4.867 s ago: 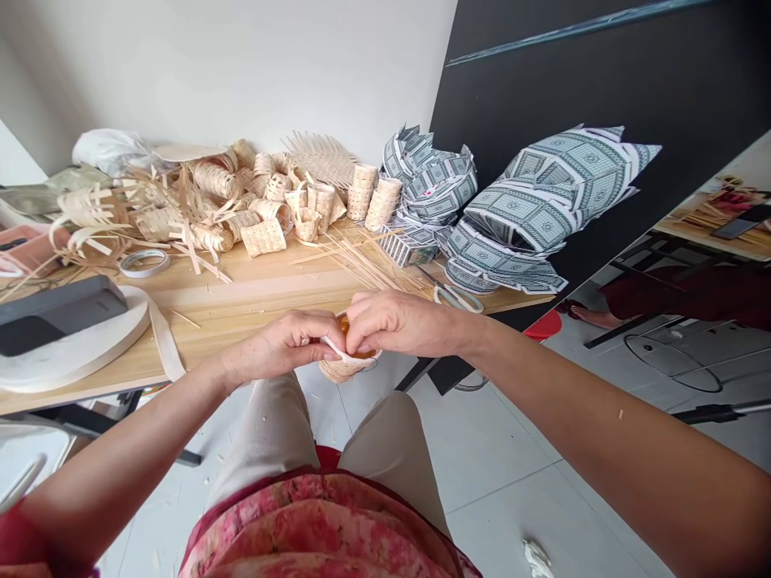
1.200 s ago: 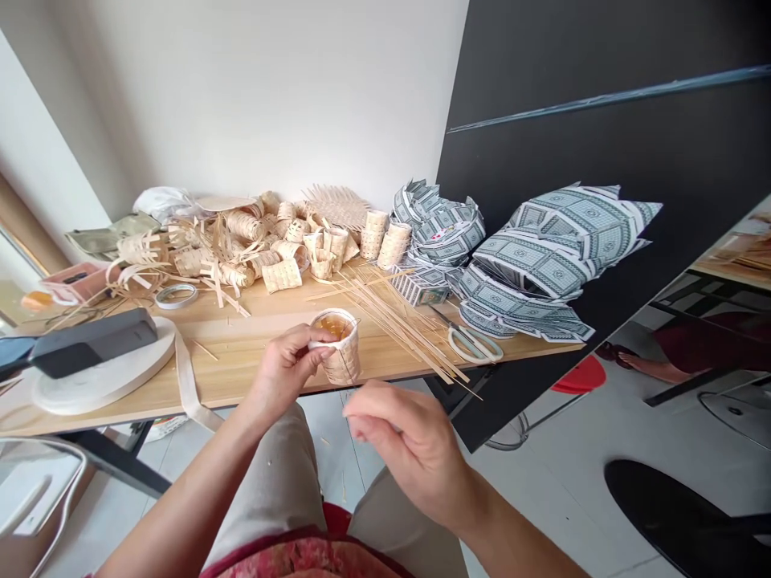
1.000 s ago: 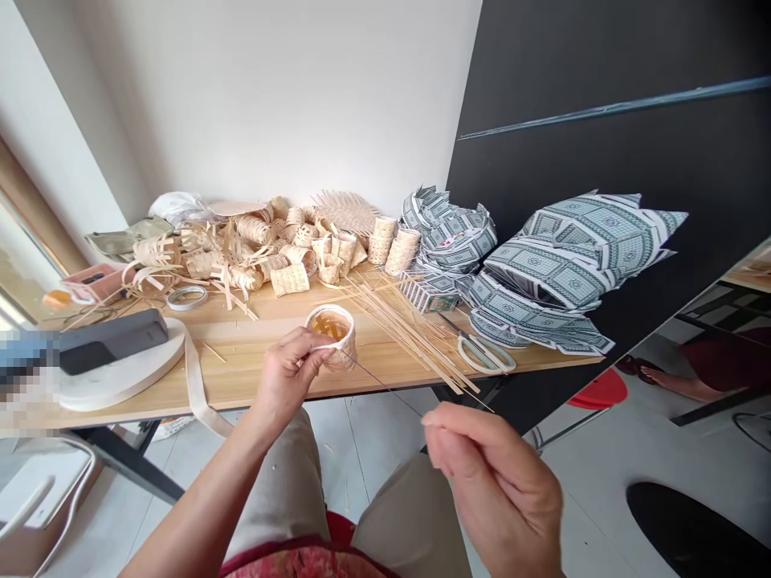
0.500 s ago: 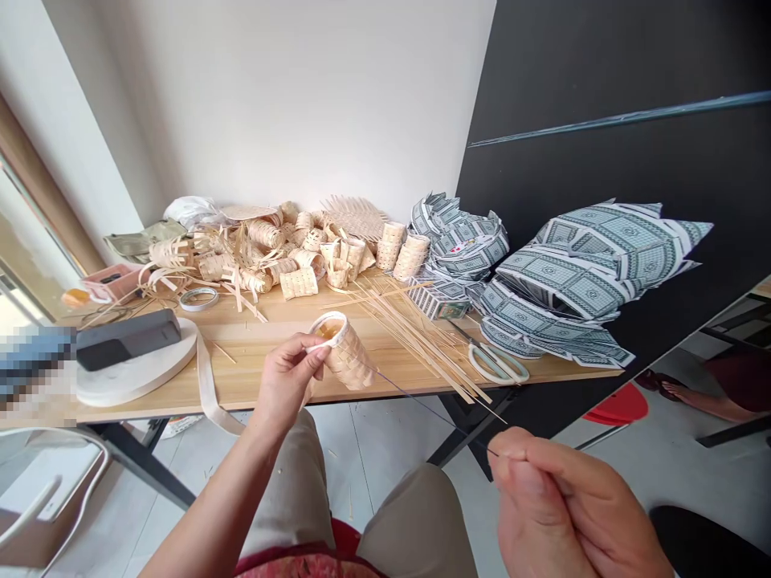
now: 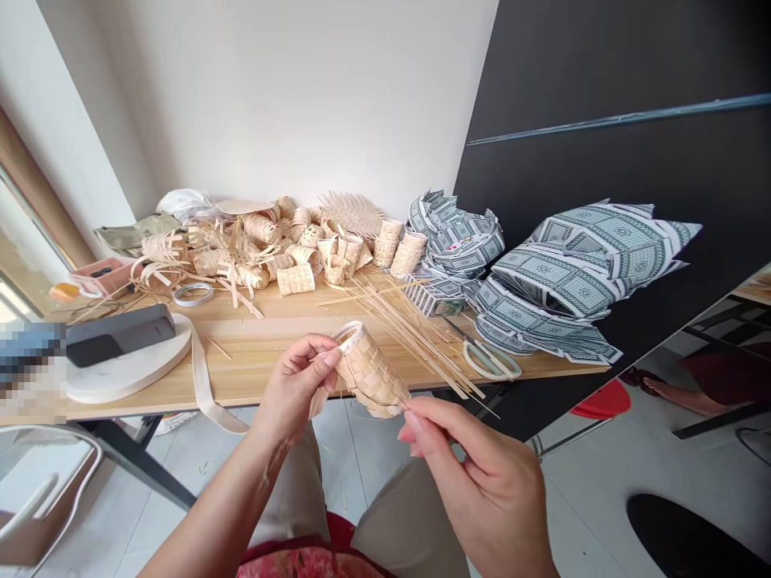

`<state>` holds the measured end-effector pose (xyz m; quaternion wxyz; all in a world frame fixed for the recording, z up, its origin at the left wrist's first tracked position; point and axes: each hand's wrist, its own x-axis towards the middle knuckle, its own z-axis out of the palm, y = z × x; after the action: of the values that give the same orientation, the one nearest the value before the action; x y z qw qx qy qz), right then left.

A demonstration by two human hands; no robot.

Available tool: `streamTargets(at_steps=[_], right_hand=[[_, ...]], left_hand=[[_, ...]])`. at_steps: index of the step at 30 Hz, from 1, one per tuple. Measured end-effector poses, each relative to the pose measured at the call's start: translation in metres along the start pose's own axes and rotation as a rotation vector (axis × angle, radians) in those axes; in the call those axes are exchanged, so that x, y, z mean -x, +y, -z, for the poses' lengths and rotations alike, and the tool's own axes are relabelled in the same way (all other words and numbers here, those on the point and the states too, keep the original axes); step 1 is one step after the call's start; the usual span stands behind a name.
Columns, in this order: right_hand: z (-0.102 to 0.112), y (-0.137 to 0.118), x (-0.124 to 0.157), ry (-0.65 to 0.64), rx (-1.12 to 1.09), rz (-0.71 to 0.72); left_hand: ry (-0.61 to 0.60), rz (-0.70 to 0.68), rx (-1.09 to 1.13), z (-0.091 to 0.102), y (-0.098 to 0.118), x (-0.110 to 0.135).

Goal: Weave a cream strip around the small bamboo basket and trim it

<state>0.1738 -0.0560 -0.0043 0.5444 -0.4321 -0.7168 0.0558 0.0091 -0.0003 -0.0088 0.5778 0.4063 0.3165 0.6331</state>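
A small woven basket (image 5: 372, 371) of pale flat strips, with a white-bound rim, tilts over the table's front edge. My left hand (image 5: 295, 385) is closed on its rim, thumb outside. At the basket's lower right end, my right hand (image 5: 475, 474) pinches a thin dark thread; its fingertips are close to the weave, and whether a needle is in them cannot be made out. The thread (image 5: 370, 399) curves loosely along the basket's underside.
Several woven baskets (image 5: 295, 279) and loose strips crowd the table's back. Long thin splints (image 5: 415, 337) and scissors (image 5: 491, 360) lie to the right, beside folded-card bowls (image 5: 542, 281). A white ribbon roll (image 5: 129, 373) bears a dark phone-like object (image 5: 120, 335); a tape roll (image 5: 193, 295) lies behind.
My right hand has come from the lower right, up and left to the basket's end. The thread, stretched taut before, now hangs slack. The basket has shifted slightly right and down in my left hand.
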Motion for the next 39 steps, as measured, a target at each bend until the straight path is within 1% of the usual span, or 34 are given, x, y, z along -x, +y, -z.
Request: streamTargets(at_steps=[3,6,9,13,16,23,27,30,32,36,38,39], right_hand=[[-0.008,-0.005,-0.01,-0.015,0.095,0.083],[-0.016,-0.008,-0.019,0.007,0.176,0.106],[-0.024,-0.008,-0.024,0.044,0.194,0.126],[-0.028,-0.007,-0.024,0.048,0.174,0.156],[-0.028,-0.005,-0.023,0.049,0.165,0.171],[-0.027,-0.003,-0.022,0.049,0.166,0.207],[-0.028,-0.003,-0.022,0.057,0.181,0.218],[-0.028,-0.002,-0.021,0.049,0.196,0.201],[-0.028,-0.001,-0.02,0.045,0.182,0.168],[-0.027,0.001,-0.017,-0.005,0.115,0.025],[-0.028,0.002,-0.014,-0.036,0.079,-0.053],[-0.028,0.002,-0.012,-0.043,0.063,-0.084]], left_hand=[[-0.009,-0.038,-0.041,-0.002,-0.004,0.001],[-0.014,-0.107,-0.132,-0.002,-0.008,0.004],[-0.01,-0.196,-0.207,-0.001,-0.009,0.006],[-0.025,-0.272,-0.289,-0.002,-0.007,0.008],[-0.042,-0.283,-0.321,-0.003,-0.006,0.009],[-0.04,-0.238,-0.308,-0.004,-0.008,0.009],[-0.054,-0.289,-0.359,-0.002,-0.009,0.011],[-0.032,-0.42,-0.515,-0.002,-0.008,0.011],[-0.013,-0.57,-0.669,-0.001,-0.008,0.011],[0.026,-0.927,-1.019,0.0,-0.008,0.011],[0.046,-1.053,-1.175,0.001,-0.01,0.012],[0.049,-1.094,-1.231,0.001,-0.011,0.012]])
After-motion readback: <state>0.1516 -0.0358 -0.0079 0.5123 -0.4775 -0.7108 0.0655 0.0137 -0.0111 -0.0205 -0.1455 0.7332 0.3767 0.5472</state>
